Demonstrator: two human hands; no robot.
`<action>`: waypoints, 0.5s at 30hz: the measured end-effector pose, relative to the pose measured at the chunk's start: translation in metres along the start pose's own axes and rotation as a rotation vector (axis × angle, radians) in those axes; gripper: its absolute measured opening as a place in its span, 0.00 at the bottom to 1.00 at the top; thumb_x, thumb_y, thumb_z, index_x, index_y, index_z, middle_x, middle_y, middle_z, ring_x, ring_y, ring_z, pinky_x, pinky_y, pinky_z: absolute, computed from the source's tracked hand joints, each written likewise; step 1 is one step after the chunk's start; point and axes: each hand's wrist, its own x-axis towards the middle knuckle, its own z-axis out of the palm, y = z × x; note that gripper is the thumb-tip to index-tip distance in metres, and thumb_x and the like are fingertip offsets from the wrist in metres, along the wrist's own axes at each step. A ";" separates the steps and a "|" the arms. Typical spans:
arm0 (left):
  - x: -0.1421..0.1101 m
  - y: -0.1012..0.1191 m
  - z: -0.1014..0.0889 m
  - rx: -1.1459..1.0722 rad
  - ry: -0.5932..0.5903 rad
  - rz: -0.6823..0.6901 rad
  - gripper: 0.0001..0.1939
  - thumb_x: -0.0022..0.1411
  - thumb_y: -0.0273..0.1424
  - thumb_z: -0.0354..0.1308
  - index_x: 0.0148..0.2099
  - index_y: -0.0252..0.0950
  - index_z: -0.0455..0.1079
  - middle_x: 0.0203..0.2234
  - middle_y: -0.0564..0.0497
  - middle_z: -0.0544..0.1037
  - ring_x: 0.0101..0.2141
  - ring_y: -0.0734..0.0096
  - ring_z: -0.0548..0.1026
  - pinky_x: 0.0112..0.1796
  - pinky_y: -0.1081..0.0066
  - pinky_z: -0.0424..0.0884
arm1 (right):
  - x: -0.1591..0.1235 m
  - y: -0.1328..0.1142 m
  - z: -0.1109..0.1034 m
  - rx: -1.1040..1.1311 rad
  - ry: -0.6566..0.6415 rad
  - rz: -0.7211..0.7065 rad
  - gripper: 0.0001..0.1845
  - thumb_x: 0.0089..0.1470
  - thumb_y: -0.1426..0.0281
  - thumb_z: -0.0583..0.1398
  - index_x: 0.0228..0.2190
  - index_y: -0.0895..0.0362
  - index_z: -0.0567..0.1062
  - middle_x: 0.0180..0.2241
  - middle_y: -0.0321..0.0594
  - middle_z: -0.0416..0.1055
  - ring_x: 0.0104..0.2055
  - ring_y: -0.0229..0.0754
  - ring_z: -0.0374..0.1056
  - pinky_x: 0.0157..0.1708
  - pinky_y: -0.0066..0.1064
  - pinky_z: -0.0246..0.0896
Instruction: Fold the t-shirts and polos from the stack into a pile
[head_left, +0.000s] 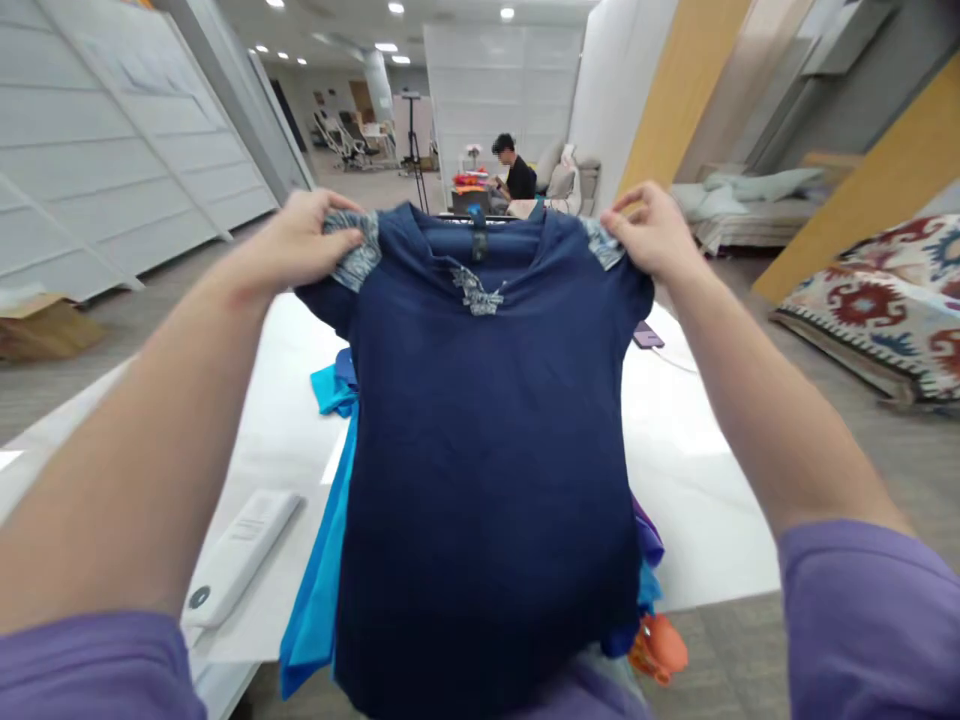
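Note:
A navy short-sleeved T-shirt (487,430) hangs spread out upright in front of me. It has grey patterned shoulder patches and a small patterned trim below the neckline. My left hand (300,240) pinches its shoulder on the left side. The opposite shoulder is gripped between the thumb and fingers of my right hand (652,230). Behind the shirt, bright blue cloth (322,560) drapes over the near table edge. Purple cloth (647,535) and an orange item (660,648) show past its right side. The shirt hides the middle of the table.
On the white table (705,480) lie a long white device (244,555) at left and a phone (646,336) with a cable at right. Beyond sits a person (519,175) near colourful items. A patterned textile (885,310) covers something at right; a cardboard box (49,325) stands left.

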 end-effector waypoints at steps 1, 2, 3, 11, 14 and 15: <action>0.007 -0.017 0.036 0.005 -0.038 -0.030 0.36 0.76 0.50 0.60 0.68 0.20 0.71 0.64 0.41 0.78 0.64 0.53 0.75 0.71 0.48 0.66 | 0.002 0.031 0.033 -0.039 -0.040 0.064 0.15 0.73 0.65 0.70 0.52 0.62 0.78 0.33 0.34 0.77 0.32 0.32 0.64 0.44 0.26 0.64; 0.010 -0.033 0.072 0.010 -0.072 -0.071 0.35 0.75 0.50 0.62 0.67 0.23 0.74 0.65 0.39 0.77 0.65 0.50 0.74 0.72 0.49 0.66 | 0.001 0.061 0.065 -0.088 -0.086 0.121 0.14 0.73 0.64 0.69 0.51 0.61 0.78 0.37 0.37 0.78 0.36 0.34 0.67 0.48 0.29 0.66; 0.011 -0.046 0.108 0.023 -0.108 -0.135 0.36 0.73 0.51 0.65 0.67 0.25 0.74 0.66 0.34 0.76 0.67 0.45 0.72 0.73 0.47 0.66 | -0.003 0.089 0.094 -0.143 -0.143 0.169 0.13 0.74 0.64 0.68 0.51 0.60 0.79 0.40 0.41 0.80 0.40 0.38 0.71 0.52 0.32 0.68; -0.047 -0.138 0.242 0.255 -0.250 -0.621 0.68 0.60 0.74 0.57 0.82 0.26 0.54 0.79 0.17 0.55 0.77 0.16 0.54 0.72 0.20 0.48 | -0.096 0.145 0.198 -0.509 -0.442 -0.020 0.34 0.76 0.47 0.58 0.70 0.53 0.73 0.77 0.58 0.62 0.78 0.72 0.57 0.76 0.69 0.51; -0.067 -0.166 0.222 0.324 -0.289 -0.766 0.77 0.51 0.82 0.53 0.82 0.25 0.56 0.78 0.15 0.55 0.77 0.12 0.52 0.72 0.19 0.43 | -0.159 0.101 0.181 -0.449 -0.633 -0.206 0.42 0.73 0.39 0.56 0.77 0.46 0.67 0.82 0.48 0.55 0.83 0.69 0.50 0.81 0.68 0.42; -0.073 -0.171 0.213 0.343 -0.308 -0.796 0.78 0.49 0.84 0.53 0.81 0.25 0.58 0.79 0.15 0.55 0.78 0.11 0.51 0.73 0.19 0.41 | -0.182 0.088 0.174 -0.431 -0.705 -0.235 0.45 0.71 0.36 0.57 0.79 0.43 0.64 0.83 0.45 0.51 0.84 0.69 0.48 0.82 0.69 0.41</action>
